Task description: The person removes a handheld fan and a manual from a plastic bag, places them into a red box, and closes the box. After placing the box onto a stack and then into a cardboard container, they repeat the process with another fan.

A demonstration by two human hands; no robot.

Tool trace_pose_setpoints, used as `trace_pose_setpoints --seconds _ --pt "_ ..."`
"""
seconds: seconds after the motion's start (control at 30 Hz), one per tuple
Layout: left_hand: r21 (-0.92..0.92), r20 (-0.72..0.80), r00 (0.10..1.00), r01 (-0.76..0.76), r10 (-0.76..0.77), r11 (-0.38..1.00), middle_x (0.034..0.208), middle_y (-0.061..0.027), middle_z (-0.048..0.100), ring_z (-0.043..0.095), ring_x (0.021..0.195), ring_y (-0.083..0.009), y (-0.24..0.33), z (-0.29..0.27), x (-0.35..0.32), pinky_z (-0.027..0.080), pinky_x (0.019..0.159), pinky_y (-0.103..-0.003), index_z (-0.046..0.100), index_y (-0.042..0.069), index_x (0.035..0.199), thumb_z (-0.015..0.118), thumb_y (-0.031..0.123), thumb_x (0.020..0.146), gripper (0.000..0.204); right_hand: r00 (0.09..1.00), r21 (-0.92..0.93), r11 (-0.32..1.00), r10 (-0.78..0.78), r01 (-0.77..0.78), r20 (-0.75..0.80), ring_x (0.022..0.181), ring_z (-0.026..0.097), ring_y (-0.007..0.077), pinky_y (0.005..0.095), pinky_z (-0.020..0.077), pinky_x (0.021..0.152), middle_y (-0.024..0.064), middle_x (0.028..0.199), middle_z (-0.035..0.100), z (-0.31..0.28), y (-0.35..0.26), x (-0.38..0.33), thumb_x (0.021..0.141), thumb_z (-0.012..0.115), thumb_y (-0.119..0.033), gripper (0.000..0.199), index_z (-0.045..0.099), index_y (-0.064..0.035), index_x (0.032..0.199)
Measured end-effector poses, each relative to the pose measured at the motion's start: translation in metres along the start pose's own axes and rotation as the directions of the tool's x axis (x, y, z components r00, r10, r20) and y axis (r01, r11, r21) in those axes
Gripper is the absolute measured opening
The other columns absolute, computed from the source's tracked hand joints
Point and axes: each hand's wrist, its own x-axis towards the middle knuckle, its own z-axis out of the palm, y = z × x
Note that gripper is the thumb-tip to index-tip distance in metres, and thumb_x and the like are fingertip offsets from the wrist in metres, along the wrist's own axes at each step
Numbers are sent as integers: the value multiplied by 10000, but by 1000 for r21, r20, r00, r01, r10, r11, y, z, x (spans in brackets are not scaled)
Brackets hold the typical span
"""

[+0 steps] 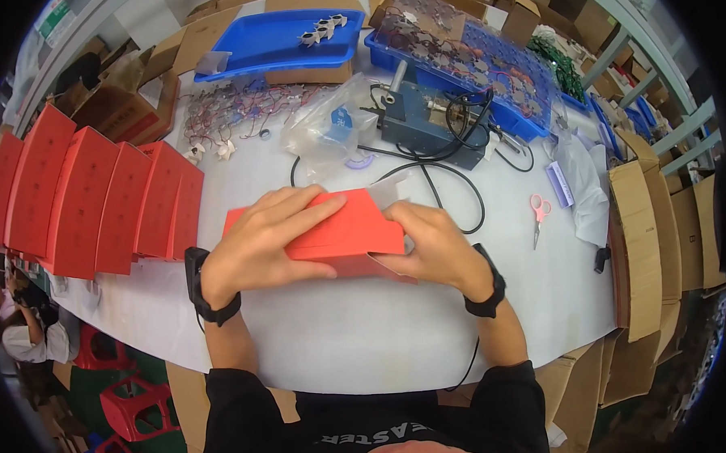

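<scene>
A red cardboard box [348, 227] lies in front of me on the white table, its right end open with a flap showing. My left hand [270, 239] is closed over its left part, fingers across the top and thumb along the near side. At the open end my right hand [437, 243] grips the box edge between thumb and fingers. Something pale and translucent [390, 191] shows behind that end; its kind I cannot make out. What lies inside the box is hidden.
Several red boxes [86, 198] stand in a row at the left. Behind my hands are a plastic bag [326, 127], a blue-grey machine [423, 123] with black cables, and wired parts [240, 110]. A blue tray [266, 40] sits farther back. Pink scissors [539, 207] lie right.
</scene>
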Motion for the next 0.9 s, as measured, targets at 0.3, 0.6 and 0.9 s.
trace_pose_setpoints --seconds 0.3,0.6,0.9 --pt "-349 403 858 465 -318 813 1291 -222 613 599 1142 -402 -36 5 -5 471 991 -436 523 -4 1414 905 310 676 888 740 844 52 512 -535 437 680 610 124 287 541 646 29 796 645 53 -8 4 934 673 -147 137 648 -13 922" --pt "37 118 980 158 -162 987 1318 -166 535 512 1161 -349 -3 26 -3 373 1045 -423 312 33 1544 934 299 597 1164 709 830 -121 462 -544 532 697 609 104 289 551 714 34 797 654 57 -1 -5 947 626 -90 130 700 -12 1019" --pt "-133 352 935 100 -48 986 1358 -157 543 513 1228 -341 -10 3 -8 378 1036 -421 344 66 1540 925 257 597 1124 859 595 659 159 -459 487 686 694 189 302 529 656 125 795 714 54 -19 -10 979 646 -195 250 686 -32 1164"
